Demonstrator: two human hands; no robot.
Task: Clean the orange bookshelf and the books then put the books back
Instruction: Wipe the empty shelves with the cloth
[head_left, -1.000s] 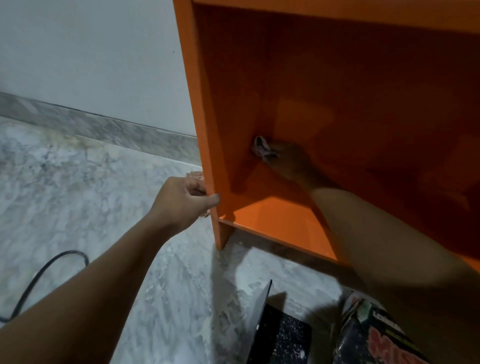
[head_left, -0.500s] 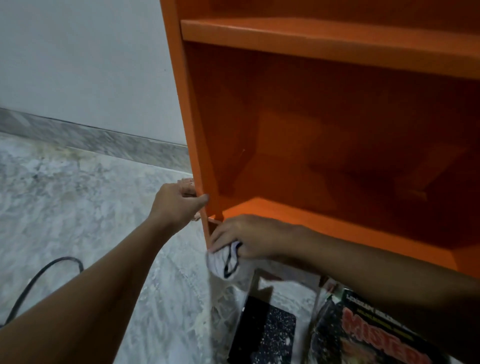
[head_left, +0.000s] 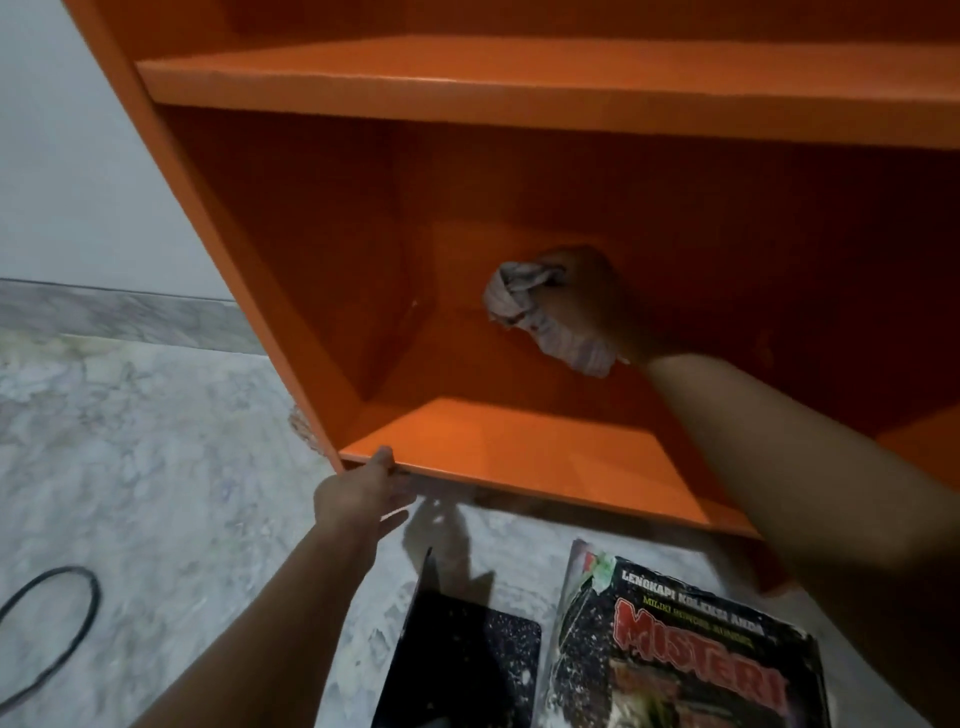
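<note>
Two books (head_left: 691, 654) on the floor (head_left: 156, 467) before the bookshelf (head_left: 519, 457)

left hand (head_left: 358, 501): bare | left forearm (head_left: 270, 613): bare to frame edge | right hand (head_left: 589, 301): bare, shadowed | right forearm (head_left: 779, 467): bare to frame edge
</note>
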